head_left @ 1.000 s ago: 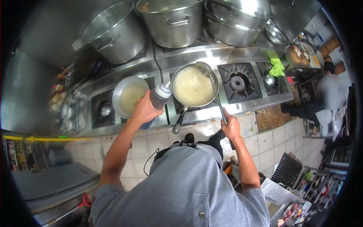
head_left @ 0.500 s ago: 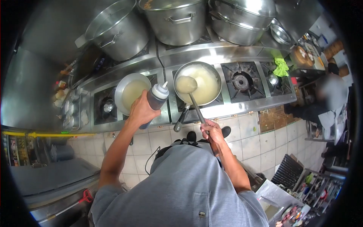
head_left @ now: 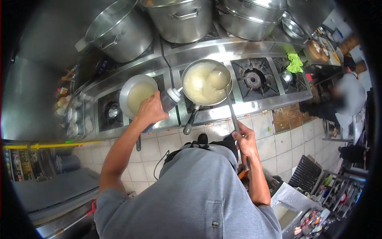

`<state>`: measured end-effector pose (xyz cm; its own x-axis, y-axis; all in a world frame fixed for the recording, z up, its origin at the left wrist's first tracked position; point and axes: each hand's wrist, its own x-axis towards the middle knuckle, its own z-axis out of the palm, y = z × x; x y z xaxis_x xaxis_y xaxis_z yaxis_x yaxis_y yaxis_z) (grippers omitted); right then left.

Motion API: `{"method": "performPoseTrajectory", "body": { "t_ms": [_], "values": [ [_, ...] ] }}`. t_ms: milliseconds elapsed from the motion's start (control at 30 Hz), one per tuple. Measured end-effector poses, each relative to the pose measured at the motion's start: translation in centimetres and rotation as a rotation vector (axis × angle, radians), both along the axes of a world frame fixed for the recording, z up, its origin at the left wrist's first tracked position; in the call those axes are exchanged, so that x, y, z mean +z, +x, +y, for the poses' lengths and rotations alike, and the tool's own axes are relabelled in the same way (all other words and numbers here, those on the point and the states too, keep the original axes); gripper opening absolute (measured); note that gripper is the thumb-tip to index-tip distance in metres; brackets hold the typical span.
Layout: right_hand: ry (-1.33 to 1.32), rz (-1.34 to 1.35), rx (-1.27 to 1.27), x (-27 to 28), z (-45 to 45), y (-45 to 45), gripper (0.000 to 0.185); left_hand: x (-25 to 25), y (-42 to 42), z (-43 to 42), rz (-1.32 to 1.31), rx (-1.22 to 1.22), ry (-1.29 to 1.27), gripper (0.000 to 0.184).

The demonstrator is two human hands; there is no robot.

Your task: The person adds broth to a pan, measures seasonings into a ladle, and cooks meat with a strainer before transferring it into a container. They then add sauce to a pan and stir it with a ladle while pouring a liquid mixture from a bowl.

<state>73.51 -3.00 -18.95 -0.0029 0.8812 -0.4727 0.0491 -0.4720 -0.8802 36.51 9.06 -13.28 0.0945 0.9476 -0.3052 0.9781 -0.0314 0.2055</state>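
My left hand (head_left: 150, 110) is wrapped round a squeeze bottle (head_left: 169, 100) with a dark body and a white nozzle, tilted so the nozzle points toward the frying pan (head_left: 197, 104). That pan sits on a burner and holds a pale creamy liquid. Closed round the long handle of a ladle (head_left: 218, 78), my right hand (head_left: 245, 140) is below and right of the pan. The ladle's bowl is over the pan's right side, with pale liquid in it. Left of the bottle stands a second pan (head_left: 126, 88) with thin yellowish liquid, partly hidden behind my left hand.
Large steel pots (head_left: 119, 36) line the back of the stove. An unlit-looking burner (head_left: 252, 79) lies right of the frying pan, with a green cloth (head_left: 294, 63) beyond. Metal containers (head_left: 74, 115) stand at the left. Another person (head_left: 350, 93) is at the far right.
The ladle's bowl has moved from the pan's left side to its right, and my right hand has shifted right. The bottle has tipped further toward the pan.
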Motion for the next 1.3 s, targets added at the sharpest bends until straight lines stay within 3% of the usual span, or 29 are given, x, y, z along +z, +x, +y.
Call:
{"method": "performPoseTrajectory", "body": {
  "t_ms": [100, 167, 500, 700, 1300],
  "values": [
    [0.007, -0.198, -0.001, 0.8, -0.1, 0.3, 0.057, -0.9, -0.2, 0.9, 0.034, -0.035, -0.006, 0.07],
    [0.152, -0.323, -0.008, -0.2, -0.2, 0.7, 0.059, -1.1, -0.1, 1.5, 0.041, -0.05, -0.001, 0.069],
    [0.045, -0.315, -0.02, 0.7, -0.2, 0.2, 0.06, -2.8, 0.2, 4.7, 0.241, -0.237, 0.024, 0.049],
    [0.069, -0.29, -0.015, 0.1, -0.7, 0.5, 0.06, -0.5, 0.5, 4.5, 0.396, -0.257, -0.026, 0.046],
    [0.091, -0.339, 0.014, -0.2, 0.3, -0.1, 0.061, 1.6, 0.0, 3.7, 0.499, -0.304, 0.025, 0.044]
  ]
}}
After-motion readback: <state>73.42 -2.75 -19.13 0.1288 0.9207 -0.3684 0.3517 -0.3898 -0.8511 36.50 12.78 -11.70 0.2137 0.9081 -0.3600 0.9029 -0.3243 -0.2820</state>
